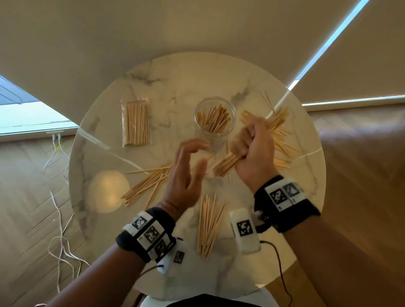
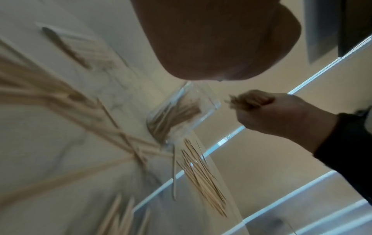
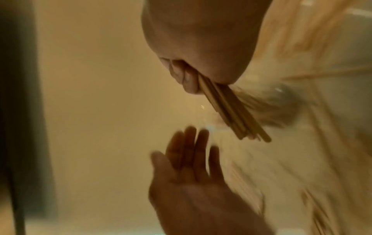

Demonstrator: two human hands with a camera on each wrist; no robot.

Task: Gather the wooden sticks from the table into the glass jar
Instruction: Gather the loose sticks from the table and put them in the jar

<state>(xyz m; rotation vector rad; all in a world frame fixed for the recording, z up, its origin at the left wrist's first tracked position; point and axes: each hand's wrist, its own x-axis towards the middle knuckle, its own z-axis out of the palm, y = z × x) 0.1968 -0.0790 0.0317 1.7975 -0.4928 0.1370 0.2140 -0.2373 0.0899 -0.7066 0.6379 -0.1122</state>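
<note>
A glass jar (image 1: 214, 117) with several wooden sticks inside stands upright at the middle of the round marble table (image 1: 263, 87). My right hand (image 1: 254, 149) is closed in a fist round a bundle of sticks (image 1: 226, 165) just right of and nearer than the jar; the bundle (image 3: 231, 109) juts out below the fist. My left hand (image 1: 190, 167) hovers open beside the bundle's free end, fingers spread, holding nothing. Loose sticks lie in piles at the left (image 1: 147, 185), the near middle (image 1: 208, 224) and the right (image 1: 281, 132). The jar (image 2: 179, 114) also shows blurred in the left wrist view.
A clear plastic bag of sticks (image 1: 136, 122) lies at the far left of the table. Two white devices (image 1: 244, 231) with printed markers hang by my wrists over the near edge. Cables trail on the wooden floor (image 1: 59, 227) at left.
</note>
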